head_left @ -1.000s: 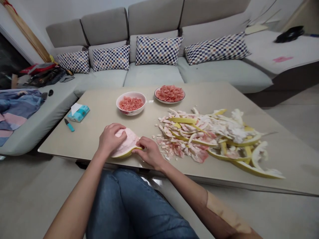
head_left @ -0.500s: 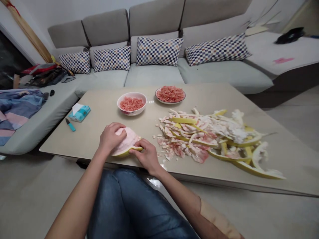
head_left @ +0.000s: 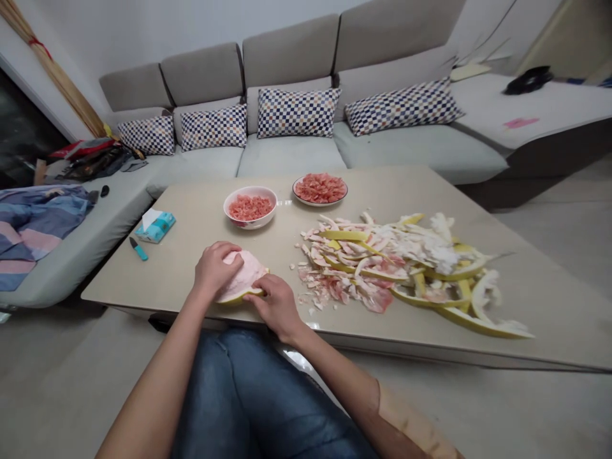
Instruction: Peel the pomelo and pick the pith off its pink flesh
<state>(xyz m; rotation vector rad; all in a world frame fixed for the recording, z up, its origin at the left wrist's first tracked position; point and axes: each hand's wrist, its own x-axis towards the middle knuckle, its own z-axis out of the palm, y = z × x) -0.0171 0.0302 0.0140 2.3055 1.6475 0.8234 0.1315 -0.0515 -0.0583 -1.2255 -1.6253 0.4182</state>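
Observation:
A partly peeled pomelo [head_left: 246,273], pale pink with yellow rind along its lower edge, lies at the near edge of the table. My left hand [head_left: 217,271] is wrapped over its left side, thumb on the pink surface. On the right, my right hand [head_left: 275,303] pinches the rind's edge between thumb and fingers. Beyond them stands a white bowl [head_left: 251,223] of pink pomelo flesh pieces. A dark-rimmed plate [head_left: 319,203] heaped with similar flesh [head_left: 320,187] sits farther back.
A large pile of pomelo peels [head_left: 382,255] and pith spreads over the right half of the table [head_left: 191,229]. A tissue pack [head_left: 157,227] and a small turquoise-handled knife [head_left: 139,250] lie at the left. Behind stands a sofa [head_left: 291,156] with checkered cushions.
The view has tilted and shifted slightly. My right hand has moved a little left along the rind, and both hands keep hold of the pomelo.

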